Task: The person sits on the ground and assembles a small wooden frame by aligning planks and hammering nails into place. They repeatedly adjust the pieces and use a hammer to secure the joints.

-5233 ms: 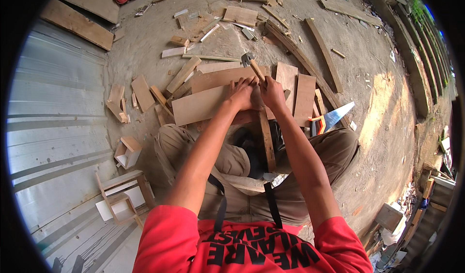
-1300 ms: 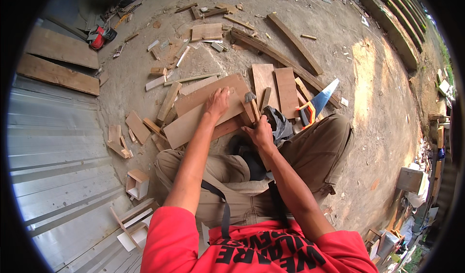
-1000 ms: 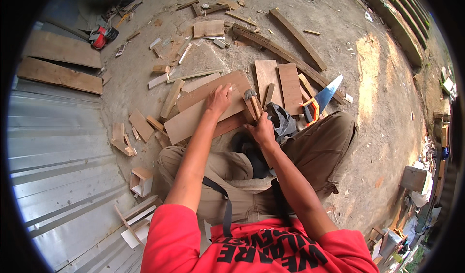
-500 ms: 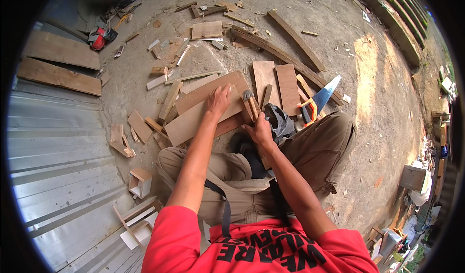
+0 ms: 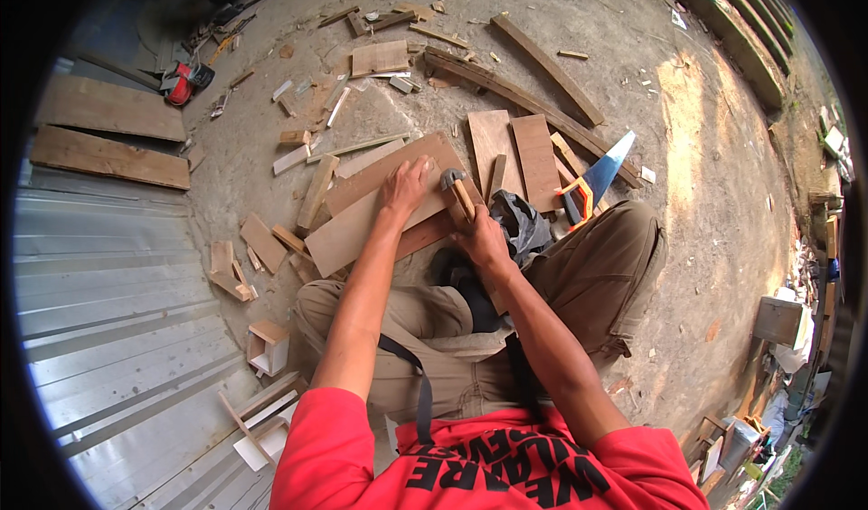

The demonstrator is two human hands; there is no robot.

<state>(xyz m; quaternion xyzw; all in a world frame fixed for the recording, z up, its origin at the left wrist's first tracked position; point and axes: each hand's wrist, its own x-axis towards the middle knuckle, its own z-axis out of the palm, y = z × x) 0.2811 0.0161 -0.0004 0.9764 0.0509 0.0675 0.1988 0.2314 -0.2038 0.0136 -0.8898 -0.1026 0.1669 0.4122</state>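
Observation:
My left hand (image 5: 407,187) holds the top edge of a light wooden board (image 5: 362,230), its fingers reaching over toward a browner board (image 5: 375,180) just behind. My right hand (image 5: 482,241) is closed round the wooden handle of a hammer (image 5: 463,201). The metal hammer head points away from me, close to the right end of the boards and right of my left fingers. A reddish board (image 5: 425,233) lies lower, partly hidden by the light one. Whether there is a nail at my left fingertips is too small to tell.
A handsaw (image 5: 604,171) with an orange and black handle lies by my right knee, near a dark plastic bag (image 5: 523,225). Two flat boards (image 5: 538,162) lie ahead. Offcuts and long beams (image 5: 547,69) litter the ground. Corrugated metal sheet (image 5: 117,284) is on the left.
The hammer head has shifted slightly left and tilted, nearer the boards' right end. My left hand stays on the board. The whole view has moved slightly.

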